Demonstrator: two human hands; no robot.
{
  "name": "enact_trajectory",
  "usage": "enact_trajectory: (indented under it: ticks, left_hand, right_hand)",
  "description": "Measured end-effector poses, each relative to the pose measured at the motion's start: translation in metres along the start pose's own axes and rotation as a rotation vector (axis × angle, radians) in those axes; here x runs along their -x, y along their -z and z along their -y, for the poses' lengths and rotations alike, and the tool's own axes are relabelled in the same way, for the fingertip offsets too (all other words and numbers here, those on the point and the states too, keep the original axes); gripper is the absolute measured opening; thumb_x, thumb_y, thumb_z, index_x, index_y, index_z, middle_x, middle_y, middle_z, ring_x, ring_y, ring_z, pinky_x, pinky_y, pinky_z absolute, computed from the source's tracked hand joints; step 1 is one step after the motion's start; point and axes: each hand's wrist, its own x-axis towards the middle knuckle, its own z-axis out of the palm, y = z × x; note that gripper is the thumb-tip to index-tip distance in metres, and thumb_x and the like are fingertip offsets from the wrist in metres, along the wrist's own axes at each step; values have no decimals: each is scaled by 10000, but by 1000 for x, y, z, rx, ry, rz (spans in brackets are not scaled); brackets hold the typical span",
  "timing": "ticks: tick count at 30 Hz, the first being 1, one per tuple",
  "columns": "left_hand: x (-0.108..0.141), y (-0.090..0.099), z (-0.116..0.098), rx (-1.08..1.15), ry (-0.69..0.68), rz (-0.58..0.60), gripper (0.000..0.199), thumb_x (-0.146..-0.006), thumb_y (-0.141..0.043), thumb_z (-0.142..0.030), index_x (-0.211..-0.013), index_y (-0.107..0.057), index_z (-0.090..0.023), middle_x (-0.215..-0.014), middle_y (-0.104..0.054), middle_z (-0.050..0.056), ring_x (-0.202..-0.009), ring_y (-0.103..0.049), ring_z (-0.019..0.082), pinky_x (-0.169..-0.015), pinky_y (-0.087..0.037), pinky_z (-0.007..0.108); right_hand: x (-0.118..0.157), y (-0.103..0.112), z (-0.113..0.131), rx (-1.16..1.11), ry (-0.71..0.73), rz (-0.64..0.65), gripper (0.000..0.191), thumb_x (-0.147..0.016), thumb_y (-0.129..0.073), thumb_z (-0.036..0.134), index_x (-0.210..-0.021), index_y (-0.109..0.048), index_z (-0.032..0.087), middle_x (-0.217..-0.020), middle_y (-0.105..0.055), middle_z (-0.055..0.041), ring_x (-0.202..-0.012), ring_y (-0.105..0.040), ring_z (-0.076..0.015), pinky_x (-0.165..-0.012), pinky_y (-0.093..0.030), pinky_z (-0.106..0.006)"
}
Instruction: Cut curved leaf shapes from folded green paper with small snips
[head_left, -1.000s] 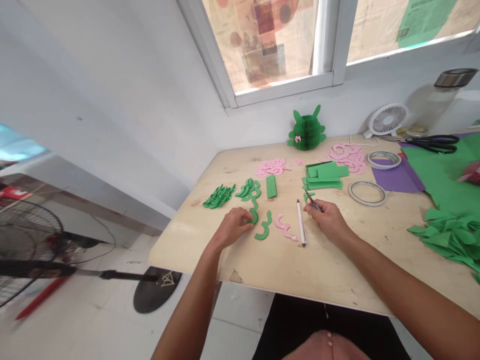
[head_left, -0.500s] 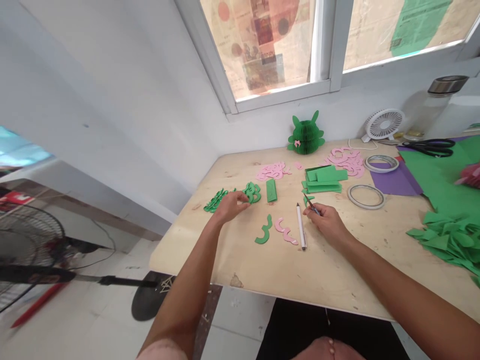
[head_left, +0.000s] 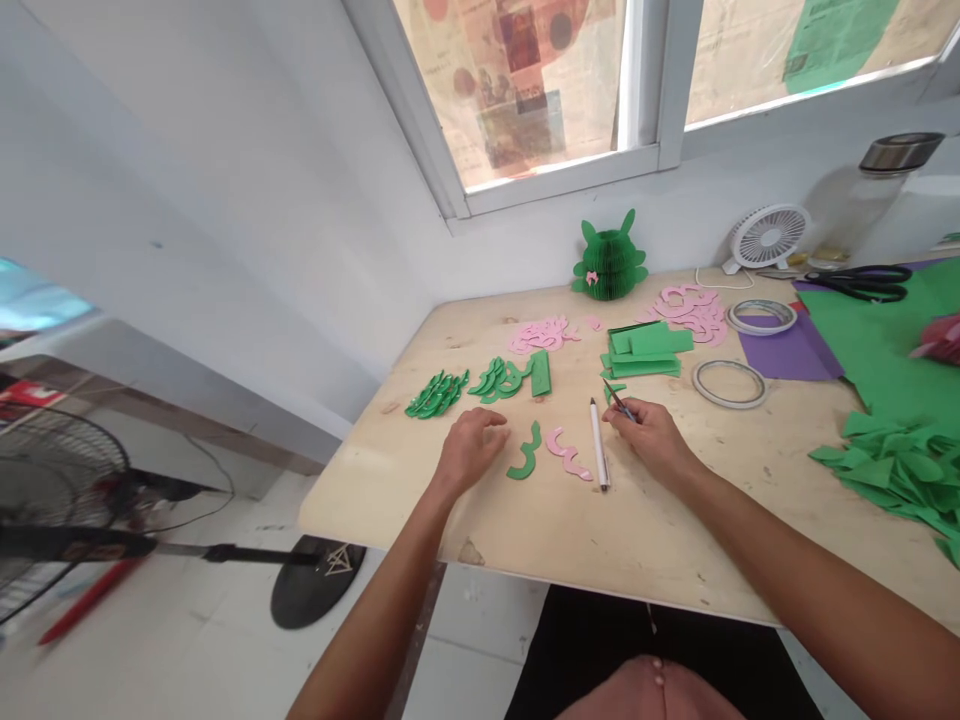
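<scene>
My left hand [head_left: 474, 448] hovers over the table with thumb and fingers apart and nothing between them. Just right of it lies a wavy green paper piece [head_left: 529, 455], then a wavy pink one [head_left: 566, 455]. My right hand [head_left: 649, 430] is closed on small scissors [head_left: 619, 402], their thin tip pointing up and left; the handles are hidden in the fingers. A small green scrap [head_left: 613, 391] lies by the tip. Between the hands rests a white pen [head_left: 598, 445]. Beyond my left hand are green scalloped cutouts [head_left: 495, 380] and a green paper strip [head_left: 541, 374].
Another heap of green cutouts [head_left: 436, 394] lies at left. Folded green paper [head_left: 649, 350], pink cutouts [head_left: 690, 312] and tape rolls [head_left: 730, 384] sit to the right. A green honeycomb paper figure [head_left: 609, 262] and a small white fan [head_left: 771, 238] stand by the wall.
My left hand has drawn back toward me and slightly right, away from the green cutouts, uncovering them. My right hand has stayed nearly in place with the scissors.
</scene>
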Motion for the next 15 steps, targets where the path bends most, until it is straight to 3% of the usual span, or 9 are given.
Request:
enact_trajectory:
  ticks: [5,7,10,15]
  left_hand:
    - [23,-2,-24,-79,-81,145,231,-708,-629,-342,-899,-608,-215,-972,-620,60,-947,-541,234,-814,-421,354]
    - [26,-2,-30,-125,-86,163,165,-710,-621,-300,-848,-602,-212,-943,-608,60,-921,-534,232,-791,-411,352]
    - [29,-2,-30,-123,-80,163,47,-746,-557,-229,-776,-587,-209,-902,-598,54,-890,-530,216,-782,-402,346]
    - [31,0,-23,-55,-35,162,36,-731,-558,-210,-742,-592,-212,-881,-606,44,-894,-533,214,-787,-414,344]
  right_hand:
    - [-2,0,-6,-7,23,-9,327,-710,-582,487,-711,-585,160,-481,-302,75,-417,-222,-75,-420,-145,-239]
    - [-3,0,-8,-16,27,-12,328,-711,-578,483,-720,-597,155,-467,-288,79,-412,-213,-75,-415,-141,-238]
    - [-4,0,-10,-27,28,-14,335,-707,-577,480,-734,-610,148,-462,-297,78,-408,-214,-75,-410,-138,-238]
    - [-3,0,-11,-28,33,-6,327,-714,-579,481,-721,-595,154,-469,-287,80,-407,-220,-74,-411,-139,-235]
